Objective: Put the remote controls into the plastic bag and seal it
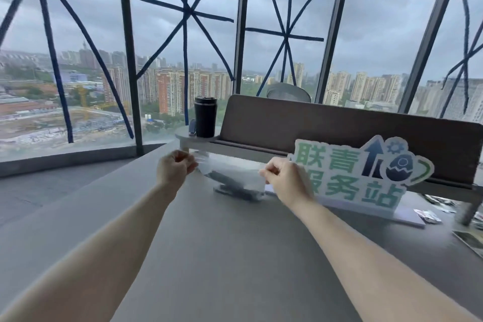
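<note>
A wall of tall glass windows (78,60) criss-crossed with dark blue tape fills the far side, with a grey sky and city blocks beyond. Below it spreads a broad, smooth grey table (222,256), bare across its near part. Along the table's far right stands a long brown upholstered divider panel (339,125) on a low grey shelf; the top of a grey mesh chair back (288,91) shows behind it. In front of the panel leans a white cut-out sign with green characters, a blue arrow and an egg emblem (366,172), just behind the right hand. On the shelf's rounded left end stands a black cylindrical travel tumbler (205,116), with a small dark object beside it that is too small to identify. A few small packets (428,215) lie at the table's right edge.

Between the two hands, at the table's far middle, hangs a clear plastic bag (235,178), its bottom resting on or just above the tabletop. Dark, elongated remote controls (232,184) lie inside it, blurred.

The left hand (175,170) is curled shut, pinching the bag's upper left corner. The right hand (283,178) is likewise closed, its fingers gripping the upper right corner, so the bag's top edge is stretched between them.
</note>
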